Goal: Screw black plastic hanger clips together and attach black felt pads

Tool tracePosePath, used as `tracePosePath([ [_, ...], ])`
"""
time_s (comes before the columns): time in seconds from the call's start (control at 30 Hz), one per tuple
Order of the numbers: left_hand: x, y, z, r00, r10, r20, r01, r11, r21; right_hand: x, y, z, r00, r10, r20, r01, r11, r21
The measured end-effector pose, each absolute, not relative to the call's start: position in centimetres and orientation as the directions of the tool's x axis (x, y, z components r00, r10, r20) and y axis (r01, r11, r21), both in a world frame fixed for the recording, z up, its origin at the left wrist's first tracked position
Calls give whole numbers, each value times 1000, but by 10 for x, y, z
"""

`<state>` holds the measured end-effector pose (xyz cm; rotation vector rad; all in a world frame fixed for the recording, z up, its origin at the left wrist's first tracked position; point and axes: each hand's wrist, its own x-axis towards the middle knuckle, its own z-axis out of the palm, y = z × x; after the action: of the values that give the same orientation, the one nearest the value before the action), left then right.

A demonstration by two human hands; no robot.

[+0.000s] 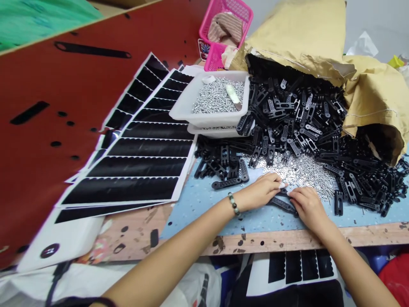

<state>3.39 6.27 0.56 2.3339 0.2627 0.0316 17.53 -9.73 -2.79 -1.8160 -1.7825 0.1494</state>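
My left hand point(263, 190), with a beaded bracelet at the wrist, has its fingers pinched at a small black plastic part. Facing it, my right hand point(308, 207) is closed at the other end, fingertips close to the left ones. A long black plastic arm point(283, 204) lies just below the fingertips, its right end by my right thumb. What sits exactly between the fingertips is partly hidden. Right behind the hands spreads a heap of small silver screws and nuts point(306, 170) on the blue work mat point(204, 213).
Black plastic pieces point(287, 111) spill from a torn paper sack point(300, 34). A white tub point(182, 108) holds screws and a light-handled tool. Sheets of black stickers point(143, 147) lie left, beside a red board point(64, 128). A pink basket point(214, 57) stands behind.
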Motion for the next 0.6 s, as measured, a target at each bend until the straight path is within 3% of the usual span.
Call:
tracePosePath([
  [0.23, 38, 70, 7, 973, 208, -99, 208, -606, 768, 186, -97, -17, 114, 955, 275, 875, 35, -483],
  [0.33, 33, 64, 10, 967, 204, -150, 243, -587, 772, 201, -66, -7, 275, 894, 353, 868, -74, -490],
  [0.47, 26, 53, 18, 945, 231, -230, 321, -540, 778, 217, -9, 1, 385, 858, 341, 903, -275, -330],
  [0.53, 25, 51, 24, 941, 302, -150, 311, -605, 733, 219, 5, 0, 376, 879, 295, 909, -287, -303],
  [0.6, 31, 54, 30, 911, 406, 69, 284, -741, 609, 216, 3, 0, 372, 869, 326, 897, -247, -367],
])
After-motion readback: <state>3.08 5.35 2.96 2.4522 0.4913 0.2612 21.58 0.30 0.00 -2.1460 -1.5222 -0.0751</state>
